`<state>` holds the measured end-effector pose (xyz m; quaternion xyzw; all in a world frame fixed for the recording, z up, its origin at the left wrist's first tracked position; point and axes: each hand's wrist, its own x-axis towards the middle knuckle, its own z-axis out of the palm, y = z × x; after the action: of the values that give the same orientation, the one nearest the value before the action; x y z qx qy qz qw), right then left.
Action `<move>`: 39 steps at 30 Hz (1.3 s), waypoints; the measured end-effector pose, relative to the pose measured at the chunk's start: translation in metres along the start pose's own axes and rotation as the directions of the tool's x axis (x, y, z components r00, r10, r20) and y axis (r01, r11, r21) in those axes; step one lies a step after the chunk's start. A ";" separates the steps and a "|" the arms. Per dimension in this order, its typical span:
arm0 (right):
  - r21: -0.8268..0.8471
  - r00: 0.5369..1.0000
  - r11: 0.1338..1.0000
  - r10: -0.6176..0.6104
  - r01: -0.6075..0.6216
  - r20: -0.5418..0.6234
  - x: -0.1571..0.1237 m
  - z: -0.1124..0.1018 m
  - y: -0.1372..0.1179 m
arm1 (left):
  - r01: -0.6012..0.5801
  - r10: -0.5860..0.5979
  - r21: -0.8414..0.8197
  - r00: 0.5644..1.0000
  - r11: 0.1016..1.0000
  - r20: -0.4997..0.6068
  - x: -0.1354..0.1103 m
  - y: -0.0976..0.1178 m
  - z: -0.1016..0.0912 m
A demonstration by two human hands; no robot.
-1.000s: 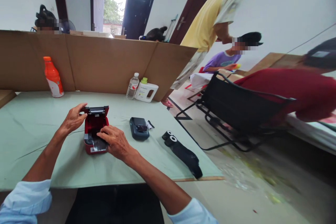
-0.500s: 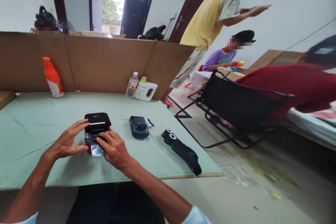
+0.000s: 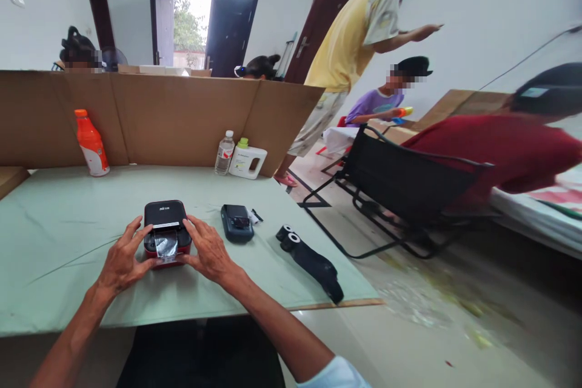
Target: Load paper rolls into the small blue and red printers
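A small black-and-red label printer [image 3: 164, 213] stands on the table in front of me, its black lid lowered. A silvery strip [image 3: 166, 244] hangs out over its front. My left hand [image 3: 123, 257] grips the printer's left side, fingers at the lid and thumb at the lower front edge. On the opposite side my right hand [image 3: 207, 250] holds it the same way, fingertips on the lid's right edge and thumb low at the front. To the right of my right hand lies a dark blue handheld device [image 3: 237, 224] with a small screen-like face.
A black strap with white-ringed ends [image 3: 313, 264] lies near the table's right edge. An orange bottle [image 3: 92, 144], a clear water bottle [image 3: 224, 154] and a white jug [image 3: 248, 162] stand along a cardboard screen [image 3: 182, 121]. Several people and a black folding chair [image 3: 404, 176] are beyond.
The printer's raised lid has come down. My right hand has moved from the strip to the printer's right side, and my left hand has closed in on the left side.
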<state>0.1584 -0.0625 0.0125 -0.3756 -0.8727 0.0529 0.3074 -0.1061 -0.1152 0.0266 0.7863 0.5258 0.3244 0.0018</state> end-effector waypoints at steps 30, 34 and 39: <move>0.434 0.961 0.858 0.252 -0.277 0.114 -0.017 0.027 -0.004 | 0.188 -0.188 -0.070 0.982 0.980 0.014 -0.005 0.020 0.025; 0.455 0.960 0.846 0.255 -0.280 0.117 0.001 0.028 -0.021 | 0.218 -0.219 -0.101 0.976 0.971 0.001 -0.007 0.011 0.015; 0.423 0.983 0.889 0.136 -0.177 0.124 0.062 0.051 -0.053 | 0.348 -0.357 -0.122 0.932 0.930 -0.059 -0.006 -0.027 -0.030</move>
<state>0.0637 -0.0506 0.0194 -0.3645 -0.8191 0.2868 0.3375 -0.1452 -0.1182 0.0377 0.6642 0.6395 0.3782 0.0820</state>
